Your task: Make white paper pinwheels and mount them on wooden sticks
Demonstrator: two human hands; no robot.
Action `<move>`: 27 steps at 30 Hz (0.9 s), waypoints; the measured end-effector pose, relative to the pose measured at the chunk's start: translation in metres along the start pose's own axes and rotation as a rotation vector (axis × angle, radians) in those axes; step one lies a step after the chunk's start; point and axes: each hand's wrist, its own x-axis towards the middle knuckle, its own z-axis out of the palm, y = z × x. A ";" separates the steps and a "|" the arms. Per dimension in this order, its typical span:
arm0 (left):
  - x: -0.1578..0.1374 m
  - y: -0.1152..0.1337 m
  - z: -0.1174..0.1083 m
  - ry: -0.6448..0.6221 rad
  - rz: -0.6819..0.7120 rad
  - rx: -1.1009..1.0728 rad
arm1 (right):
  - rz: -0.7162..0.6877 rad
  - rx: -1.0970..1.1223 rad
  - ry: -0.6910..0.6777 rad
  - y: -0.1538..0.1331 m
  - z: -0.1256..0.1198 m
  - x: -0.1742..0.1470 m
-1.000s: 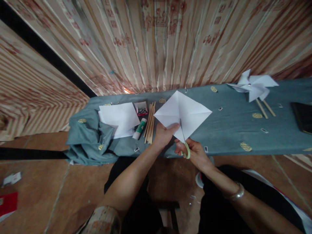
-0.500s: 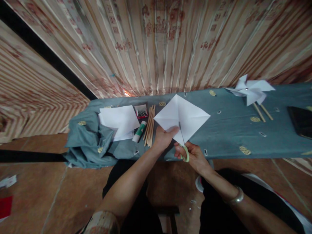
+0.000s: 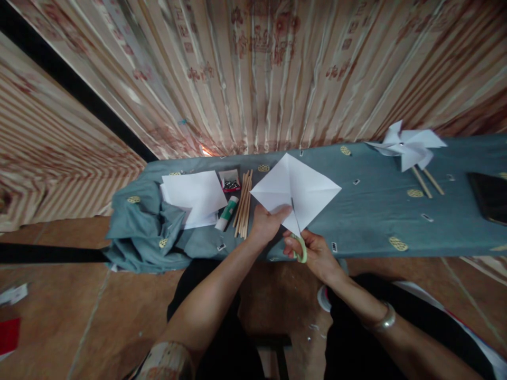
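A creased white sheet of paper [image 3: 309,182], turned like a diamond, is pinched along its lower left edge by my left hand [image 3: 267,224], thumb on top. My right hand [image 3: 312,250] grips the green-handled scissors [image 3: 302,250], with fingers through the handles. The scissor blades reach into the paper from its lower corner toward the middle. How far the blades are parted is hard to make out. Just left of my left hand lie several thin wooden sticks [image 3: 243,206].
On the blue-green cloth [image 3: 376,211] lie a stack of white paper [image 3: 194,192], a green-and-white glue stick [image 3: 227,214] and a small box of metal pins [image 3: 230,182]. White paper pinwheels [image 3: 407,145] on sticks rest at the right, near a dark flat object [image 3: 488,198]. A curtain [image 3: 261,79] hangs behind.
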 end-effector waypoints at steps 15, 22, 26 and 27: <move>0.000 0.000 0.001 -0.005 -0.031 -0.010 | -0.021 -0.038 -0.036 0.004 -0.003 0.000; 0.005 0.010 -0.004 0.035 0.050 -0.015 | -0.023 -0.086 -0.130 0.002 -0.007 -0.005; 0.016 0.010 -0.011 0.048 0.090 -0.105 | 0.003 -0.102 -0.186 -0.002 -0.010 -0.007; 0.018 0.011 -0.013 0.043 0.079 -0.127 | 0.005 -0.109 -0.207 -0.003 -0.011 -0.007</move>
